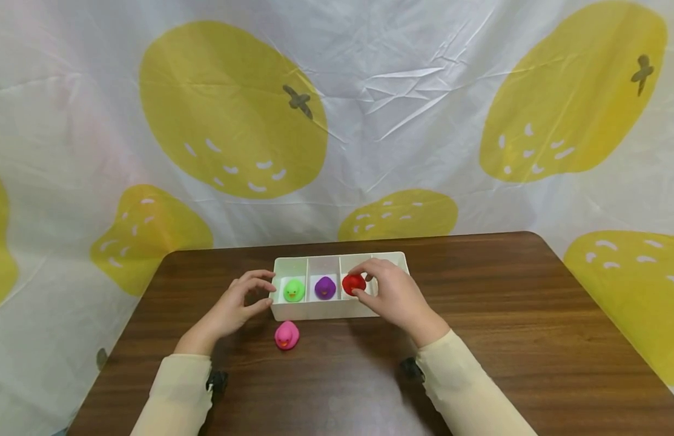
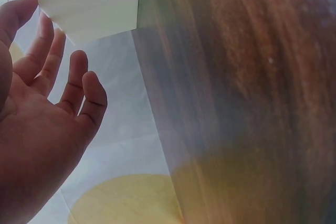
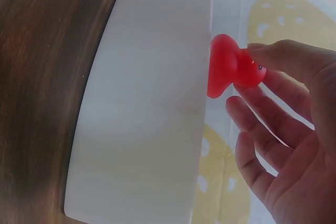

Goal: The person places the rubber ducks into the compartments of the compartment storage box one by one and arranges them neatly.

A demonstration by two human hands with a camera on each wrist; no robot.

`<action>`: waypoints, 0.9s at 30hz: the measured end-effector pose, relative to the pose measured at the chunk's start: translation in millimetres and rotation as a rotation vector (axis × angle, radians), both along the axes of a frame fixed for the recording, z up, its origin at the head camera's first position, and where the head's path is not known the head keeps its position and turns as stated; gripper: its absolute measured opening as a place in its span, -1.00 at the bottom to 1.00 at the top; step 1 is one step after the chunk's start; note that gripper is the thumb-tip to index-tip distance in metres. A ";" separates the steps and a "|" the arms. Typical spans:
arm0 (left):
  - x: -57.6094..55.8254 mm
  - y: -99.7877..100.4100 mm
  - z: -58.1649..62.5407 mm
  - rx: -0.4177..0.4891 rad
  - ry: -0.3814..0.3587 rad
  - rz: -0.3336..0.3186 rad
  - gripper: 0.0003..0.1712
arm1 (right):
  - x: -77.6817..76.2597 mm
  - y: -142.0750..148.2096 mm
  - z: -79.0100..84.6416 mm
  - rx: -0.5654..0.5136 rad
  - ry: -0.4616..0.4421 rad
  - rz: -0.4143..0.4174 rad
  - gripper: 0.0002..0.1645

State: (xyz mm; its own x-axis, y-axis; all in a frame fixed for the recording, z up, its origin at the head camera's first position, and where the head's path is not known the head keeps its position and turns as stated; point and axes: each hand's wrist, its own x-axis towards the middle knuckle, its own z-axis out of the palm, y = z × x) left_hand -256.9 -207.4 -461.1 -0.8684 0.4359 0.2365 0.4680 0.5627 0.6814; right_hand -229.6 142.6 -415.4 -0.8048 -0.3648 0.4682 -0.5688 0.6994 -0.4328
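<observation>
A long white divided box [image 1: 326, 311] lies on the table. Inside it, a green rubber duck [image 1: 294, 290] sits in the leftmost compartment and a purple rubber duck [image 1: 325, 288] in the one beside it. My right hand [image 1: 393, 297] pinches a red rubber duck [image 3: 223, 66] by its head, between thumb and fingers, over the third compartment. The right wrist view shows the red duck's body partly above the box's rim. At the box's left end, my left hand [image 1: 235, 306] touches the wall with fingers spread. A pink rubber duck [image 1: 286, 335] rests in front of the box.
The brown wooden table [image 1: 505, 339] extends on both sides of the box. Behind it hangs a white cloth [image 1: 369, 133] with large yellow fruit prints. The right hand partly covers the box's right end.
</observation>
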 end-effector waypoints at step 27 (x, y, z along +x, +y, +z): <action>1.1 1.0 2.6 -0.001 0.004 -0.004 -0.77 | -18.7 6.6 -12.6 0.036 -0.071 -0.033 -0.69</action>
State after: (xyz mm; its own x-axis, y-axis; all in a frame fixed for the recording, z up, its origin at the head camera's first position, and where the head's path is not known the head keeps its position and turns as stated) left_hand -255.8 -206.5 -458.5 -0.8658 0.4395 0.2392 0.4727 0.5618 0.6789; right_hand -248.3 149.2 -428.0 -0.8474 -0.3532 0.3964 -0.5140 0.7327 -0.4460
